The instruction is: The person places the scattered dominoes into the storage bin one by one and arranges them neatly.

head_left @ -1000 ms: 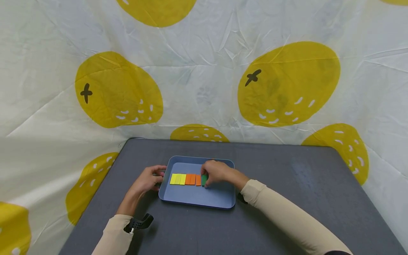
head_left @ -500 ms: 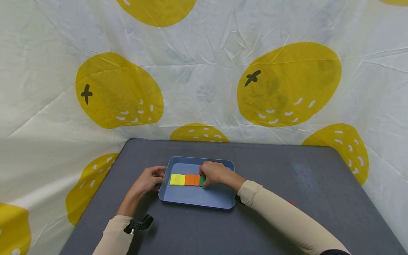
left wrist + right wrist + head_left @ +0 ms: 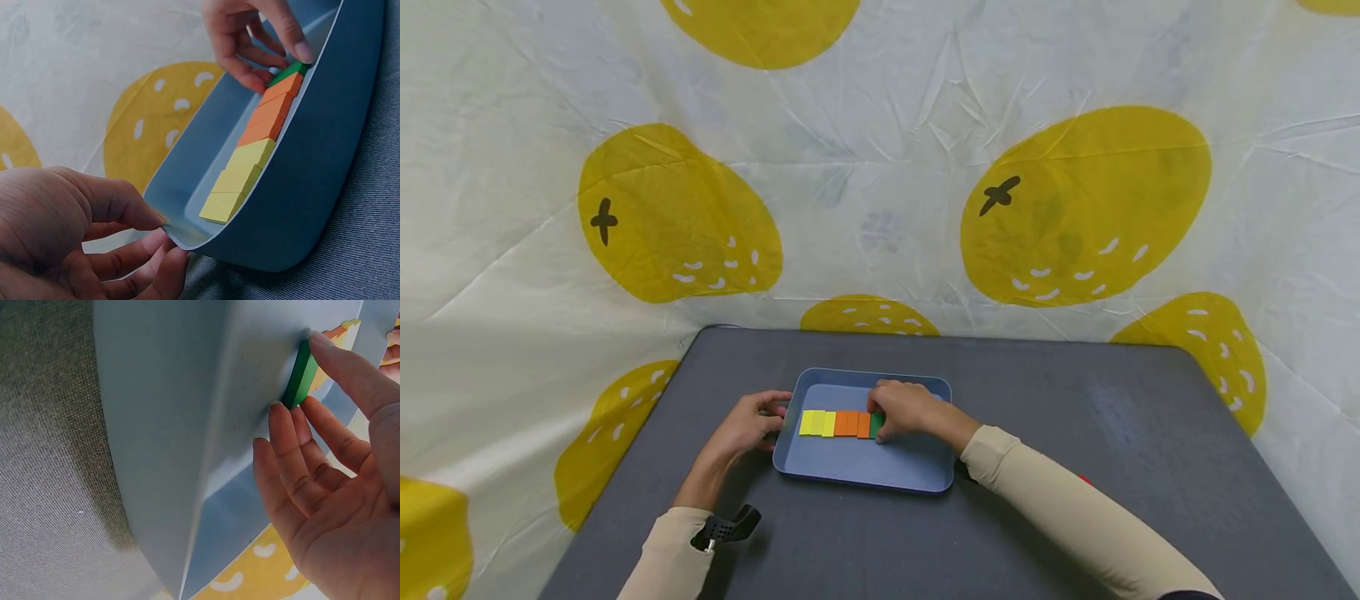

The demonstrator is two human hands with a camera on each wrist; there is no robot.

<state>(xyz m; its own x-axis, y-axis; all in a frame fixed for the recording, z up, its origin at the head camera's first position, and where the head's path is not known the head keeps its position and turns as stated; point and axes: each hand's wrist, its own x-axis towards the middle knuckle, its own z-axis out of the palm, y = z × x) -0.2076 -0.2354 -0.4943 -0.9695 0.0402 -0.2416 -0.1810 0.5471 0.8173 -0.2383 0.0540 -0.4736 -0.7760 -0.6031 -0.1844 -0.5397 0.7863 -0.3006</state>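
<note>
A blue tray holds a row of small flat rectangular blocks laid side by side. From the left come yellow blocks, then orange blocks, with a green block at the right end. My right hand pinches that green block between thumb and fingertips, its side against the last orange one. In the head view the fingers cover most of it. My left hand grips the tray's left end; the left wrist view shows its fingers at the rim corner.
The tray sits on a dark grey table. A small red thing peeks out behind the right sleeve. A white cloth with yellow fruit prints hangs behind the table and along its sides.
The right hand has shifted slightly left with the green block, closing the gaps beside the last orange block. The red thing has come into view behind the sleeve. The left hand stays put.
</note>
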